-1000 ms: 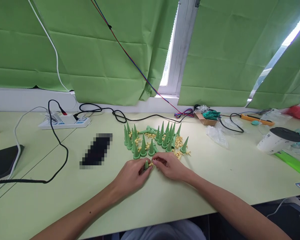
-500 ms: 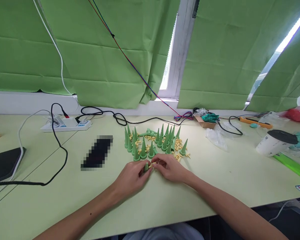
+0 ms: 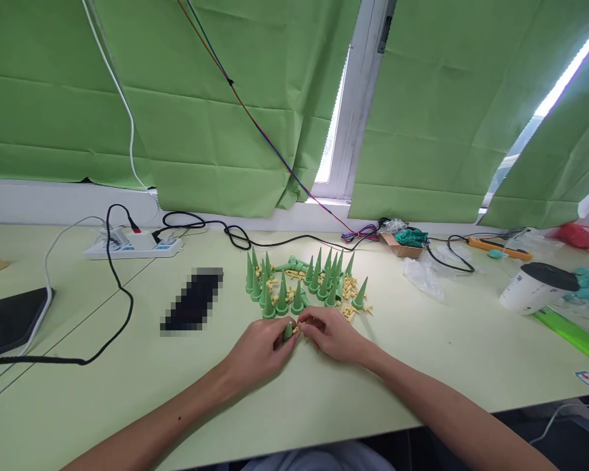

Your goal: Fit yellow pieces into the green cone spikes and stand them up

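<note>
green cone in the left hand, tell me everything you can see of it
The green cone looks like matte plastic, a similar green to the upright cones beyond it. The left hand grips it over the table, narrow end pointing roughly up, and hides much of the rest. A small yellow piece is close on its right; whether the two touch is too small to tell.

Held cone [image 3: 288, 331] partly concealed by left hand [image 3: 264, 347], yellow piece [image 3: 296, 330] right of cone too small to resolve, pixelated dark item [image 3: 192, 302] left of cone
</note>
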Demonstrator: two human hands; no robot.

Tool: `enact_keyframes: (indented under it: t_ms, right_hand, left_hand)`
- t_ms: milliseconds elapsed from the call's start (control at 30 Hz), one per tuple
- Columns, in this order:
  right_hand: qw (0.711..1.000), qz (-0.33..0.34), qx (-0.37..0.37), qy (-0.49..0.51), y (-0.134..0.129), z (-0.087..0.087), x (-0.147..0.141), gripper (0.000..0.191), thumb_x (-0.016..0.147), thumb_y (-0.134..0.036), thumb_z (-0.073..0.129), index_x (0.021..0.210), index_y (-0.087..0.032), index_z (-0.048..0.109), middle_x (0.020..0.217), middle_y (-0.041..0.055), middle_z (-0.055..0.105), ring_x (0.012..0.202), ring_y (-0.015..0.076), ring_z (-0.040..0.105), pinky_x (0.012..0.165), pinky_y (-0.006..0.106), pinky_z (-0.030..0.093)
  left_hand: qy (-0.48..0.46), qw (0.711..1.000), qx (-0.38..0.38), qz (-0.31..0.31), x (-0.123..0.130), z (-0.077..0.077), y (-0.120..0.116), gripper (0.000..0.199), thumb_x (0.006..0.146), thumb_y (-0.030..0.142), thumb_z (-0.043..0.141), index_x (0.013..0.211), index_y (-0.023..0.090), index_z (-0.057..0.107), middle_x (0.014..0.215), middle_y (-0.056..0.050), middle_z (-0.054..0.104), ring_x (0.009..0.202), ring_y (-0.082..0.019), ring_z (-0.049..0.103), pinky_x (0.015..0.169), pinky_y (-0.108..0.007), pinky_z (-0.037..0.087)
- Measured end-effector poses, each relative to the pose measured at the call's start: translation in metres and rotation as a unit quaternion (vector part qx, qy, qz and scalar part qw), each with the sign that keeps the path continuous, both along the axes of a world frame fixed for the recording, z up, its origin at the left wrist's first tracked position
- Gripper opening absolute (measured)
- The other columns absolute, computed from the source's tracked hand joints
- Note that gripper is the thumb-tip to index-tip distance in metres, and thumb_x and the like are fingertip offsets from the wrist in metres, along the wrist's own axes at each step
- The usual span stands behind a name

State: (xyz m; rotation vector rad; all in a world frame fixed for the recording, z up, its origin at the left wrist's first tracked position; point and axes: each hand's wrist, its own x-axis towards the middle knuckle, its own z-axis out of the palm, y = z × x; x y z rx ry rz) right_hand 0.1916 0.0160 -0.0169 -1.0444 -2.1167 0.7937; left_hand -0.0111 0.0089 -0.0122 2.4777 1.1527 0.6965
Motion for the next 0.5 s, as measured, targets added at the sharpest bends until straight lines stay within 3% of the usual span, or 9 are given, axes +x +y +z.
enact_keyframes:
  t_ms: [333, 500]
  right_hand:
    - [1.000, -0.016, 0.024, 0.005, -0.0004, 0.0016, -0.0018, 0.030, 0.099, -0.032, 0.049, 0.078, -0.018, 0.064, 0.061, -0.0020, 0.055, 0.057, 0.0117, 0.047, 0.056, 0.023, 0.036]
    - [1.000, -0.009, -0.003, 0.016, -0.0011, 0.0021, -0.0023, 0.027, 0.101, -0.035, 0.047, 0.088, -0.019, 0.065, 0.059, -0.0028, 0.054, 0.053, 0.0120, 0.048, 0.055, 0.024, 0.038]
  left_hand:
    - [-0.014, 1.000, 0.009, 0.008, 0.0002, 0.0003, -0.0007, 0.026, 0.096, 0.031, 0.047, 0.084, 0.019, 0.066, 0.058, 0.002, 0.056, 0.053, -0.015, 0.050, 0.055, -0.026, 0.034]
    - [-0.003, 1.000, 0.015, 0.020, 0.0007, 0.0013, 0.0002, 0.025, 0.095, 0.031, 0.047, 0.090, 0.019, 0.068, 0.057, 0.002, 0.056, 0.051, -0.015, 0.048, 0.054, -0.027, 0.033]
